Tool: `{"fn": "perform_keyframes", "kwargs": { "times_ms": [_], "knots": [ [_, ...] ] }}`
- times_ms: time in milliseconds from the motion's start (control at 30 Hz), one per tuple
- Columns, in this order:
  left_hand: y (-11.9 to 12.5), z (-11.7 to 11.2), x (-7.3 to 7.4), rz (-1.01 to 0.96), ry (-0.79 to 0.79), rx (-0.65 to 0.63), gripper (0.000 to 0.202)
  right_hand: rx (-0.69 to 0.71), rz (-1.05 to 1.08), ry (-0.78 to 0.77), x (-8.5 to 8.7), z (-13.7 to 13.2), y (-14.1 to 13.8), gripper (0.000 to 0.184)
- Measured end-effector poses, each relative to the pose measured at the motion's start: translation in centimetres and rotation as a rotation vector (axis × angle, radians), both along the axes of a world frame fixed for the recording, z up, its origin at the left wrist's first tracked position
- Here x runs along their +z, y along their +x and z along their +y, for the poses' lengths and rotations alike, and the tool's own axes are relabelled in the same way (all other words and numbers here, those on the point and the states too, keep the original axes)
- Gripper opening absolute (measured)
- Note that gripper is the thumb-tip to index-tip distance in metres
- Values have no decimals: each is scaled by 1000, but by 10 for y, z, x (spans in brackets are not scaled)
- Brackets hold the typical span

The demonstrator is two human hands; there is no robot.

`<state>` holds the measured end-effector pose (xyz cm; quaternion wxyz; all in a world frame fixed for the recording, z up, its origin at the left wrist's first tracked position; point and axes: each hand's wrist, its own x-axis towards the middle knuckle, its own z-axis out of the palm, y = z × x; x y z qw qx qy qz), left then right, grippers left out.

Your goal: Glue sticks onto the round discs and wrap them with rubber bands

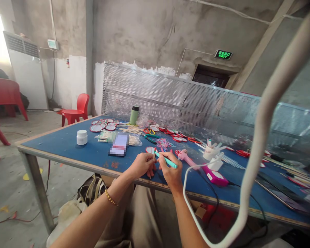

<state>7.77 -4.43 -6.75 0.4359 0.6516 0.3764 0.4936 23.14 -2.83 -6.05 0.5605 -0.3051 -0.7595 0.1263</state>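
Note:
In the head view my right hand [171, 168] is closed around a teal pen [171, 163], held like a writing tool with its tip pointing left. My left hand [144, 164], a beaded bracelet on its wrist, is closed in a pinch just left of the pen tip. A thin, light stick-like piece [154, 155] shows at its fingertips; its exact kind is too small to make out. Right behind my fingers lies a red-rimmed white disc [150, 150]. A pink hot glue gun [187, 158] rests to the right of my right hand.
On the blue table [64, 148] are a white jar [82, 137], a green bottle [134, 115], a blurred phone [119, 145], pliers [150, 139] and several red-rimmed discs [95, 128]. A purple device [215, 175] trails a cable. A thick white curved tube [258, 137] crosses the right foreground.

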Motion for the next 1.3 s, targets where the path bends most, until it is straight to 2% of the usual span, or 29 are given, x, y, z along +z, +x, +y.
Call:
{"fn": "perform_keyframes", "kwargs": {
  "times_ms": [500, 1300],
  "knots": [
    [0, -1, 2, -14, -13, -6, 23, -40, 24, 4, 4, -5, -3, 14],
    [0, -2, 3, -22, -37, -20, 21, -18, -2, 29, 3, -5, -3, 11]
  ]
}}
